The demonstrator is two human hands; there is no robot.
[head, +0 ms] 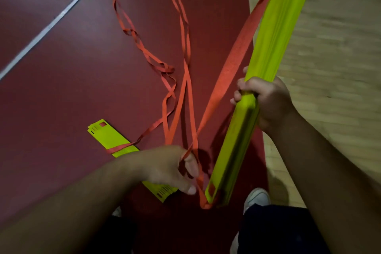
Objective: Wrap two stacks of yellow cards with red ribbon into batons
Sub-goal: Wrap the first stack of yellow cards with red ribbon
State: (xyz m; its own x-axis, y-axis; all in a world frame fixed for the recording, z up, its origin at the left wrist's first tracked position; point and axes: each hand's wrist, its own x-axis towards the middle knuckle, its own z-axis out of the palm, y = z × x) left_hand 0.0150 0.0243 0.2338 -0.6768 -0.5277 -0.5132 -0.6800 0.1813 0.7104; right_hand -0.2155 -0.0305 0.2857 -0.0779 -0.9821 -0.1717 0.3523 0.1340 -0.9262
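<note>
Right hand (266, 101) clenched around the middle of a long stack of yellow cards (266, 51), held tilted, upper end far above the hand and out of the picture, lower end down near the floor beside a white shoe (256, 198). Left hand (171, 169) closed on strands of red ribbon (186, 80), fingers pinching them just left of the stack's lower end. Ribbon looped under that lower end, close below the left thumb. One broad strand stretched along the stack's left side, passing just left of the right hand. More ribbon lying loose and tangled on the dark red floor (61, 93), well beyond the left hand. Second stack of yellow cards (107, 136) flat on the floor, partly hidden under the left wrist, one ribbon strand crossing it.
</note>
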